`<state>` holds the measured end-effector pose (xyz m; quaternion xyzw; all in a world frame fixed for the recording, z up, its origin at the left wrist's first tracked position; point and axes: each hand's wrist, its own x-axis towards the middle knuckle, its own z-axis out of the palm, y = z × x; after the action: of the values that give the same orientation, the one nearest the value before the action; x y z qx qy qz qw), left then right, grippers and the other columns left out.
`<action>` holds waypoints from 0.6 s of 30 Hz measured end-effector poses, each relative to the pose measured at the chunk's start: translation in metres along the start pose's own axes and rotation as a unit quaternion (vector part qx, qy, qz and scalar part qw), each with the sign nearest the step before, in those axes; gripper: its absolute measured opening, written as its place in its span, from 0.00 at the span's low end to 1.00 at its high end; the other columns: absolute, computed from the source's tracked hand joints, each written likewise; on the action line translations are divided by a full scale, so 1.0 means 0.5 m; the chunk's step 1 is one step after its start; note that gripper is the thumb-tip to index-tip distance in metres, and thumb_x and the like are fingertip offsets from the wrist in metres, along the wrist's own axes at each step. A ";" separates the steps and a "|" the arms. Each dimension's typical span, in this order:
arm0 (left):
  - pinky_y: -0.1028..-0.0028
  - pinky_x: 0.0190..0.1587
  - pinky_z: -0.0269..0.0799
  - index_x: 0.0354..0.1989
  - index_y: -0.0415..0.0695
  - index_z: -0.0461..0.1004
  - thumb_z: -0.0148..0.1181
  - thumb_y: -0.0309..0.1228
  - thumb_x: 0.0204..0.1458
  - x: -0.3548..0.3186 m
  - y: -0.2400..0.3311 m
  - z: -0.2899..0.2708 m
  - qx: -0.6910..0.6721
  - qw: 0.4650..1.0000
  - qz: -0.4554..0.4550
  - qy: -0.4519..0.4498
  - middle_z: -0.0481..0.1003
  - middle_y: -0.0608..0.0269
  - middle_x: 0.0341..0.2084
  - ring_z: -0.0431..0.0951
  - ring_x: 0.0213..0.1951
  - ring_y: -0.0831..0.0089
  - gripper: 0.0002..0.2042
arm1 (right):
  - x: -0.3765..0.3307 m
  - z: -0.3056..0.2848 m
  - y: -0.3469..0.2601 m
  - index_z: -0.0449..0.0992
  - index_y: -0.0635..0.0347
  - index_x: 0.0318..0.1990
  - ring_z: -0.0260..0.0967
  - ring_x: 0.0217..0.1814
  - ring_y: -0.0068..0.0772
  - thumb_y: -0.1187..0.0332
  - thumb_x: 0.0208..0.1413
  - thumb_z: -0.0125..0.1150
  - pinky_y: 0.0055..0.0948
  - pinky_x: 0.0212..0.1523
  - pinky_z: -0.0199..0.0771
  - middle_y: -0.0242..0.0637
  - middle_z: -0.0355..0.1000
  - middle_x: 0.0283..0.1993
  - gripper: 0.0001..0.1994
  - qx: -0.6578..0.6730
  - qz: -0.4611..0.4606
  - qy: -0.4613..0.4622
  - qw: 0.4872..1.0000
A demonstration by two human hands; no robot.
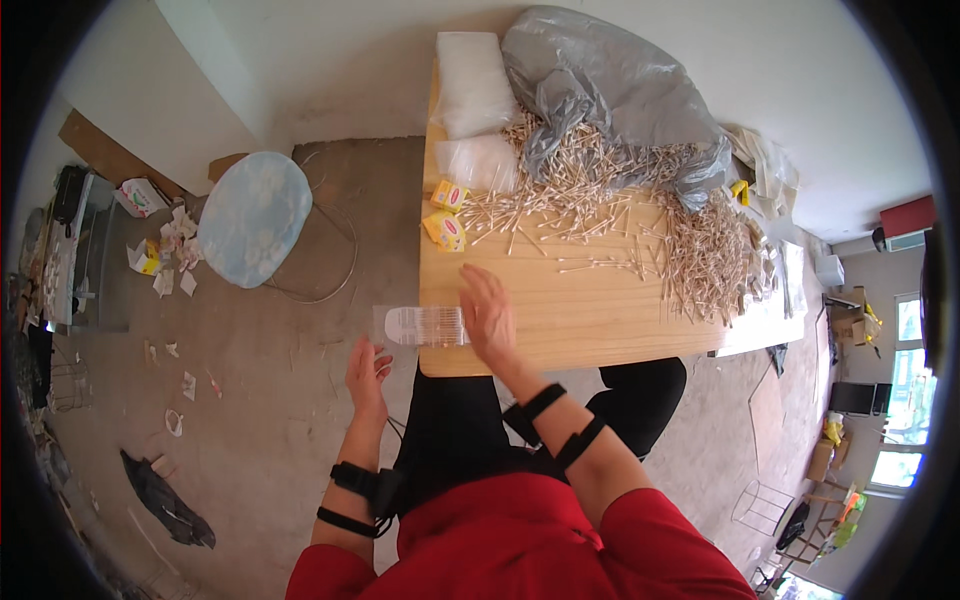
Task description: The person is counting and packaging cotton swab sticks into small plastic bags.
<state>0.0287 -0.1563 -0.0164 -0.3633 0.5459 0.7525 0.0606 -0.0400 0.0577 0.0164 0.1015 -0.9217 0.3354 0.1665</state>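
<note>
My right hand [488,318] lies flat on the wooden table [580,315], its fingers on the right end of a clear plastic case [422,326] that sticks out over the table's left edge. My left hand [366,372] hovers below the case, off the table, fingers apart and holding nothing. A big heap of cotton swabs [610,200] covers the far part of the table, partly spilling from a grey plastic bag [610,85]. Two small yellow boxes [446,212] stand near the left edge beside the swabs.
Clear plastic packs [472,85] lie at the far left corner of the table. A round pale-blue stool [254,216] stands on the concrete floor to the left, with paper scraps and small boxes [160,240] scattered beyond it. A dark rag [165,500] lies on the floor.
</note>
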 end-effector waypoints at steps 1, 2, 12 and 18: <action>0.75 0.42 0.68 0.57 0.45 0.68 0.56 0.44 0.61 0.002 -0.003 -0.015 -0.002 1.000 0.002 -0.001 0.74 0.64 0.43 0.74 0.39 0.75 0.21 | 0.045 0.000 0.013 0.71 0.60 0.52 0.64 0.62 0.48 0.63 0.57 0.60 0.47 0.58 0.64 0.46 0.68 0.56 0.18 0.022 0.094 -0.019 0.995; 0.75 0.42 0.68 0.55 0.44 0.70 0.56 0.43 0.61 0.005 -0.008 -0.030 0.020 1.000 0.006 -0.011 0.75 0.64 0.41 0.74 0.38 0.76 0.19 | 0.085 -0.001 0.021 0.74 0.59 0.44 0.71 0.53 0.49 0.65 0.56 0.61 0.45 0.48 0.73 0.46 0.74 0.47 0.12 0.044 0.188 -0.038 0.981; 0.78 0.39 0.69 0.50 0.45 0.74 0.59 0.38 0.60 -0.037 -0.051 -0.066 0.055 0.998 -0.008 -0.027 0.76 0.67 0.36 0.75 0.34 0.78 0.14 | 0.210 0.074 0.069 0.77 0.60 0.33 0.76 0.34 0.44 0.55 0.44 0.74 0.40 0.35 0.74 0.40 0.77 0.31 0.19 -0.080 0.295 -0.021 0.952; 0.78 0.40 0.70 0.50 0.44 0.74 0.57 0.36 0.61 -0.039 -0.035 -0.058 0.018 1.000 0.004 -0.021 0.77 0.67 0.36 0.76 0.35 0.78 0.13 | 0.211 0.071 0.092 0.79 0.60 0.28 0.75 0.27 0.38 0.57 0.45 0.74 0.35 0.31 0.74 0.38 0.77 0.24 0.15 0.017 0.281 0.019 0.959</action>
<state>0.0650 -0.1685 -0.0221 -0.3442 0.5589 0.7506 0.0759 -0.1595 0.0613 0.0036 -0.1654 -0.9037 0.3865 0.0811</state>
